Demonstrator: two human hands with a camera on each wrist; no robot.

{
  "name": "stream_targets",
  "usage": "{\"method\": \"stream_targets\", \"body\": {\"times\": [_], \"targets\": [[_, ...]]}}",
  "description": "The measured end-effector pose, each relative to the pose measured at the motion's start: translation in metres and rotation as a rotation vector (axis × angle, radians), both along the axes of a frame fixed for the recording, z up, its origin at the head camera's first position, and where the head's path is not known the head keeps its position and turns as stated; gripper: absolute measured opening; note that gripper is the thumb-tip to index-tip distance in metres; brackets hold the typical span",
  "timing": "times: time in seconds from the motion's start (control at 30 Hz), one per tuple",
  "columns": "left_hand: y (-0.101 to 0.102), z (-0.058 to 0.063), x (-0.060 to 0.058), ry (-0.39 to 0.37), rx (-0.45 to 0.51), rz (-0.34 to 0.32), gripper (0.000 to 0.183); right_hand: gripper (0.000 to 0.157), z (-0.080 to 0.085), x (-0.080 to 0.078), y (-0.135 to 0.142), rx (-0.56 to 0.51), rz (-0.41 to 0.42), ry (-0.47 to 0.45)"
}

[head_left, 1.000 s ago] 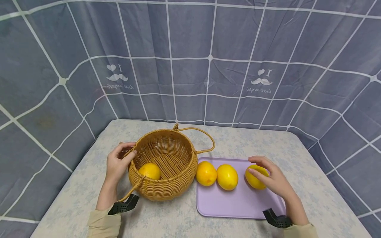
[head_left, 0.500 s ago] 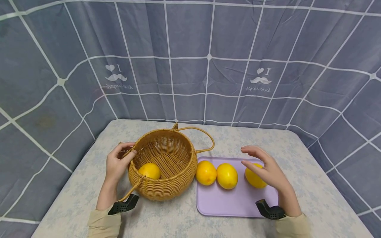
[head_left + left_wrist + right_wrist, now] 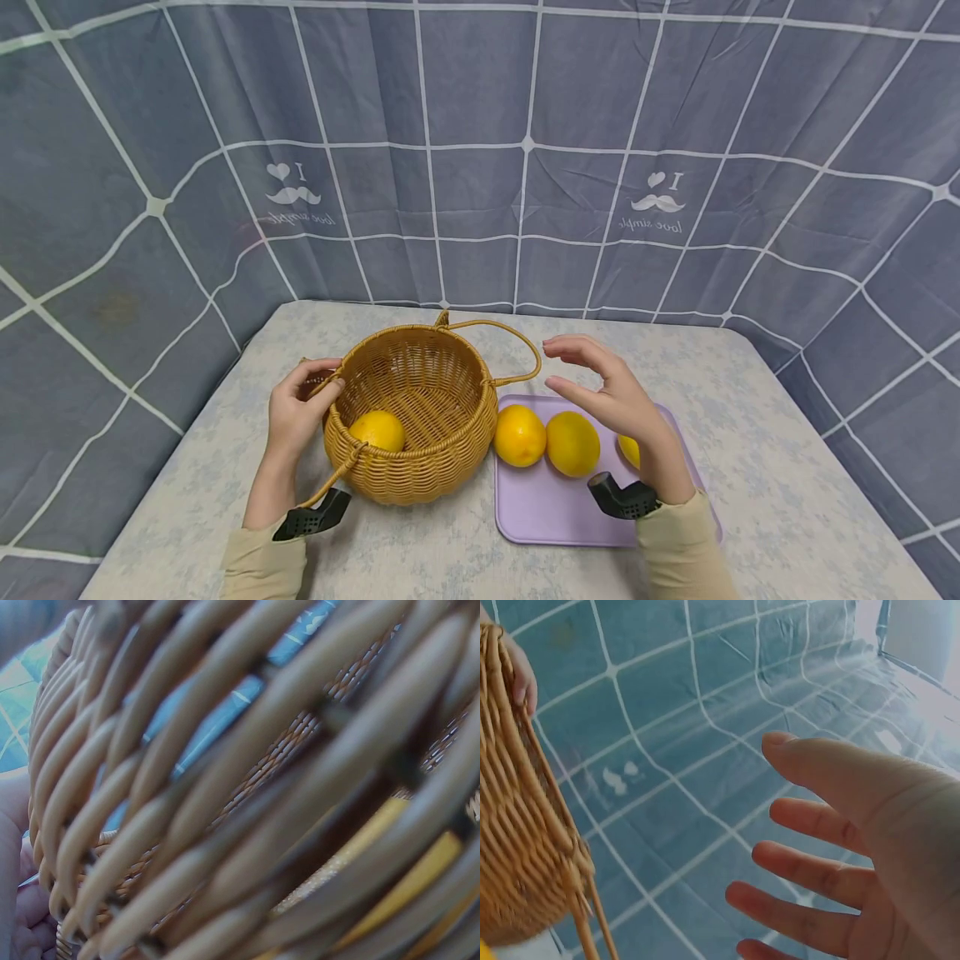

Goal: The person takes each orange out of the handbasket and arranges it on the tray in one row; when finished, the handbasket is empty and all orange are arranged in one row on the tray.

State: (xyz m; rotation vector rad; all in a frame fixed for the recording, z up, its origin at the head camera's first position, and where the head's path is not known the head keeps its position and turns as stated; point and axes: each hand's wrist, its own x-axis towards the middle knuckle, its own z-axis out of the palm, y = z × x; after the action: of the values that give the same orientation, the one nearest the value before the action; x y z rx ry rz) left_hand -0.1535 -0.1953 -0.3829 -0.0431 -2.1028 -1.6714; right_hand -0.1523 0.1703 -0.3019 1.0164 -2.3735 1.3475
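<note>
My left hand [image 3: 296, 412] grips the left rim of a round wicker basket [image 3: 420, 483], thumb on the inner side. One yellow lemon-like fruit [image 3: 378, 431] lies inside the basket. My right hand [image 3: 611, 392] hovers above the lilac tray [image 3: 555, 517], fingers spread and holding nothing, close to the basket's right handle [image 3: 534, 350]. On the tray an orange-yellow fruit [image 3: 520, 436] and a yellow fruit [image 3: 573, 443] sit side by side. A third tray fruit [image 3: 630, 450] is mostly hidden behind my right wrist. In the left wrist view, basket weave [image 3: 225, 787] fills most of the picture.
The basket and tray stand on a pale floral tablecloth [image 3: 405, 550]. A blue-grey gridded curtain [image 3: 480, 200] rises behind and at both sides. The other basket handle [image 3: 330, 483] hangs down at the front left.
My right hand has lifted off the rightmost fruit and moved left and away from me, toward the basket, without taking anything. My left hand and the basket stay in place.
</note>
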Motion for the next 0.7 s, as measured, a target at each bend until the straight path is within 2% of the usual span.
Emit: {"method": "stream_targets", "body": {"times": [0.07, 0.13, 0.4, 0.63, 0.7], "targets": [[0.000, -0.001, 0.000, 0.002, 0.004, -0.002, 0.024, 0.033, 0.002, -0.003, -0.009, -0.008, 0.030, -0.018], [0.000, -0.001, 0.000, 0.003, 0.010, -0.004, 0.024, 0.034, -0.004, -0.012, -0.015, -0.016, 0.061, -0.036], [0.000, 0.000, -0.001, 0.001, 0.011, 0.003, 0.024, 0.035, 0.009, -0.015, -0.057, -0.007, 0.160, -0.080], [-0.002, -0.001, -0.001, -0.015, 0.027, -0.008, 0.024, 0.039, -0.012, -0.042, -0.085, 0.001, 0.212, -0.094], [-0.002, 0.000, 0.000, -0.019, 0.034, -0.009, 0.024, 0.039, -0.014, -0.046, -0.093, 0.002, 0.230, -0.110]]}}
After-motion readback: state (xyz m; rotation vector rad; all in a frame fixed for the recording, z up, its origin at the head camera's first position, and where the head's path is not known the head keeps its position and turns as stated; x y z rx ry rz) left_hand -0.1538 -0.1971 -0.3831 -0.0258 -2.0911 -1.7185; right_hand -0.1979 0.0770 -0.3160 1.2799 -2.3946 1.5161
